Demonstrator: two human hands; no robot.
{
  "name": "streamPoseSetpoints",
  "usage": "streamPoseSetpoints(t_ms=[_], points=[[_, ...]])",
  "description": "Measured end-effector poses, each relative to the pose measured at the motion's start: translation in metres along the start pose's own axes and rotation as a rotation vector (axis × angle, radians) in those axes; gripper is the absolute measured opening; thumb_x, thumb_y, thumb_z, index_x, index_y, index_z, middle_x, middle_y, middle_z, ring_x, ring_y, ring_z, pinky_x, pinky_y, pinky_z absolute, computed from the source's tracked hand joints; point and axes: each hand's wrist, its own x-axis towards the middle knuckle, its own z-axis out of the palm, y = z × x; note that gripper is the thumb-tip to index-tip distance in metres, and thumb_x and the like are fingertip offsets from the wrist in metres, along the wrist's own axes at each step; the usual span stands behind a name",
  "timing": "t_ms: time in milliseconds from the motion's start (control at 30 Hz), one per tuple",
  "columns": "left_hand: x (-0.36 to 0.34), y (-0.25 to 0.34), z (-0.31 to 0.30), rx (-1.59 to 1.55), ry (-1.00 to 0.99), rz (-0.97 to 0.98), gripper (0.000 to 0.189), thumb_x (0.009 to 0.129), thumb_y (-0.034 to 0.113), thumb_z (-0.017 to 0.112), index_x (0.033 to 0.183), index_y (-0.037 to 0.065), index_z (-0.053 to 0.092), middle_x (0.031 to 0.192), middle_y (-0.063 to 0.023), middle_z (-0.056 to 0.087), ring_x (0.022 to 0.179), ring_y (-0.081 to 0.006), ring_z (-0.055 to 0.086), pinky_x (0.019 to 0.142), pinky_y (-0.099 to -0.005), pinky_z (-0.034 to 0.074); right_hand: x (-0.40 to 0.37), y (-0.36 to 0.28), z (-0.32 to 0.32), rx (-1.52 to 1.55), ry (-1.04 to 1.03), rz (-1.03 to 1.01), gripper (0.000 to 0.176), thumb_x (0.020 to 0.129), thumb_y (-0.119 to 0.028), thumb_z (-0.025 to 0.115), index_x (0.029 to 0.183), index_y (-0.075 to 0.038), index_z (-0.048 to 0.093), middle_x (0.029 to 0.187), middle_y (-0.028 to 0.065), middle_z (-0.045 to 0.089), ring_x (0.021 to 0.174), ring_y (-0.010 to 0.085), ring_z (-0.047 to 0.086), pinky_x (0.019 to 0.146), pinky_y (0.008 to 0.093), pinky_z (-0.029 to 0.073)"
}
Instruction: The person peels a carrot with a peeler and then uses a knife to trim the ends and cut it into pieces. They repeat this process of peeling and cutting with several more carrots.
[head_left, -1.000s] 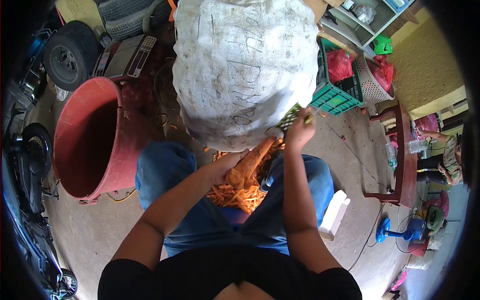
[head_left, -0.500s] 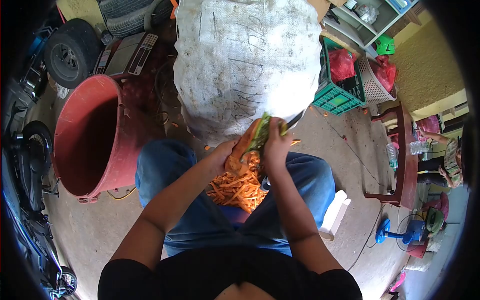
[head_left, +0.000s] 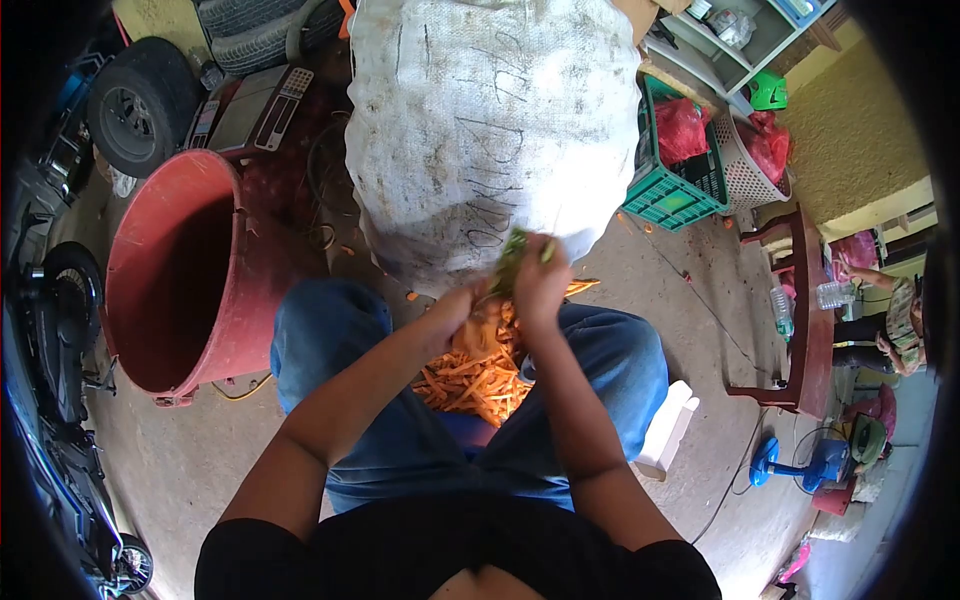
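"What is ahead?"
"A sack [head_left: 430,130], beyond the knees [head_left: 325,325]; strips [head_left: 480,390] lie heaped between the legs."
"And the sides?"
"Left, a tub [head_left: 262,265], then a motorcycle [head_left: 68,350]. Right, a table [head_left: 818,350]; farther forward, a crate [head_left: 680,206] beside a basket [head_left: 742,180]."

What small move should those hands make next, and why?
Probably a stroke of the green tool along the orange root: the right hand holds the tool over it, the left hand grips the root, and orange strips lie below.
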Motion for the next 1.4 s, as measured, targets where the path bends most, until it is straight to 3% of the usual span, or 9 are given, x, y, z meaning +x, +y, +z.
streamPoseSetpoints(t_ms=[67,467,533,800,933,1000,1133,1333,1400], points=[[-0.015,-0.009,0.018,0.135,0.061,-0.208,0.03,0.089,0.027,0.029,0.105,0.006,0.043,0.083,-0.0078,0.054,0.069,-0.0164,0.056,0.06,-0.0297,0.049,0.035,0.019,-0.011,-0.081,0.101,0.275,0.02,0.081,-0.016,0.05,0.072,0.001,0.054,0.055,0.0127,0.053,0.047,0.0176,0.049,0.047,0.0322,0.039],[-0.022,0.005,0.009,0.529,-0.089,-0.191,0.039,0.089,0.03,0.029,0.118,0.006,0.037,0.093,-0.0071,0.054,0.074,-0.0131,0.056,0.063,-0.0273,0.048,0.069,0.045,-0.04,-0.108,0.373,0.185,0.025,0.082,-0.018,0.049,0.071,0.004,0.053,0.054,0.0094,0.052,0.045,0.0147,0.044,0.045,0.0307,0.036],[-0.027,0.009,0.01,0.639,-0.185,-0.194,0.04,0.088,0.032,0.031,0.117,0.005,0.038,0.094,-0.0072,0.054,0.076,-0.0134,0.056,0.065,-0.0267,0.047,0.078,0.054,-0.048,0.157,0.496,0.374,0.024,0.082,-0.017,0.049,0.074,0.004,0.055,0.056,0.0073,0.053,0.045,0.0141,0.044,0.044,0.0293,0.036],[-0.006,0.006,-0.007,0.524,0.15,0.034,0.041,0.087,0.033,0.037,0.115,0.003,0.038,0.092,-0.0078,0.053,0.077,-0.0147,0.055,0.064,-0.0276,0.046,0.045,0.015,-0.04,0.388,0.225,0.381,0.019,0.083,-0.015,0.047,0.078,0.003,0.052,0.062,0.0018,0.049,0.054,0.0089,0.041,0.05,0.0241,0.035],[-0.007,0.009,-0.002,0.427,0.125,0.083,0.04,0.087,0.034,0.036,0.112,0.003,0.039,0.09,-0.0083,0.053,0.072,-0.0162,0.056,0.063,-0.03,0.046,0.019,0.003,-0.021,0.191,0.118,0.214,0.02,0.084,-0.018,0.048,0.081,0.002,0.052,0.066,0.0021,0.05,0.059,0.0081,0.043,0.055,0.0228,0.037],[-0.012,0.015,0.0,0.307,0.066,0.062,0.037,0.087,0.035,0.035,0.106,0.004,0.042,0.084,-0.009,0.053,0.067,-0.0186,0.056,0.062,-0.0307,0.047,0.019,0.0,-0.019,0.231,0.112,0.191,0.021,0.083,-0.018,0.048,0.081,0.003,0.051,0.064,0.0088,0.052,0.058,0.0122,0.045,0.056,0.0262,0.038],[-0.012,0.021,-0.006,0.212,0.038,0.052,0.035,0.087,0.036,0.036,0.1,0.005,0.043,0.079,-0.01,0.054,0.065,-0.021,0.057,0.061,-0.0319,0.047,0.024,-0.001,-0.026,0.117,0.085,0.225,0.021,0.084,-0.018,0.048,0.081,0.003,0.051,0.06,0.007,0.05,0.056,0.0111,0.043,0.053,0.0258,0.037],[-0.005,0.016,-0.002,0.086,-0.029,0.048,0.036,0.086,0.038,0.036,0.1,0.005,0.044,0.082,-0.0105,0.056,0.068,-0.0211,0.058,0.064,-0.0339,0.047,0.01,-0.015,-0.018,0.583,-0.03,0.531,0.021,0.084,-0.02,0.048,0.083,0.001,0.052,0.066,0.0014,0.049,0.058,0.0076,0.043,0.053,0.0218,0.037],[0.007,0.006,-0.005,-0.127,0.012,0.096,0.036,0.086,0.037,0.036,0.103,0.006,0.045,0.087,-0.0101,0.057,0.074,-0.0206,0.058,0.067,-0.0336,0.048,-0.001,-0.027,-0.012,0.661,-0.083,0.487,0.023,0.084,-0.02,0.048,0.081,0.002,0.051,0.064,0.0004,0.049,0.057,0.0068,0.042,0.051,0.0223,0.036]])
